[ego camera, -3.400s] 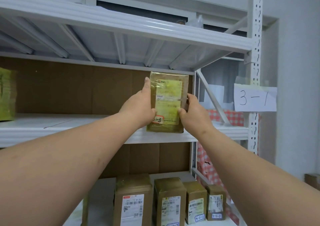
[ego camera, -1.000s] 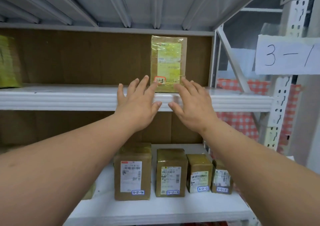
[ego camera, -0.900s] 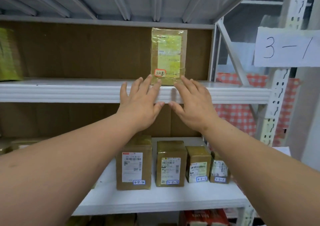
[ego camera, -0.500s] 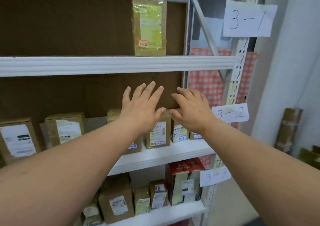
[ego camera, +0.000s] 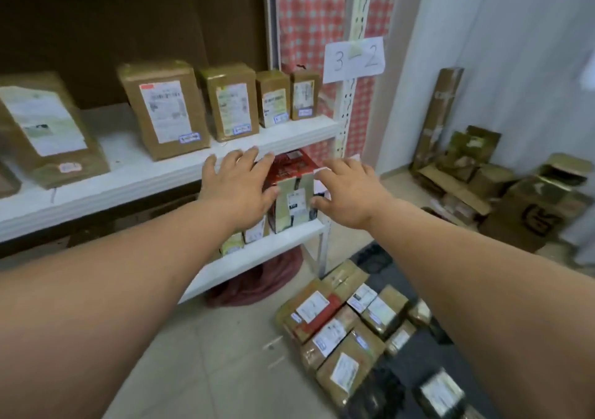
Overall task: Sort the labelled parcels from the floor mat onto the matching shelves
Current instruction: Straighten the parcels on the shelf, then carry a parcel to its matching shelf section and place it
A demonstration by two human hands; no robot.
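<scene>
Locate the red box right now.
Head view, centre: the red box stands at the right end of the lower shelf, under the 3-2 sign, between both hands.

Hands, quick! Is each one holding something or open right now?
Left hand: open, fingers spread, holding nothing.
Right hand: open, fingers loose, holding nothing.

Brown parcels [ego camera: 338, 331] with white labels lie on a black floor mat [ego camera: 418, 383]. White shelves [ego camera: 154, 174] hold brown boxes [ego camera: 164, 109] and a red box [ego camera: 291, 190]. A red-and-white checked cloth [ego camera: 306, 19] hangs behind. The floor [ego camera: 206, 364] is beige tile.
</scene>
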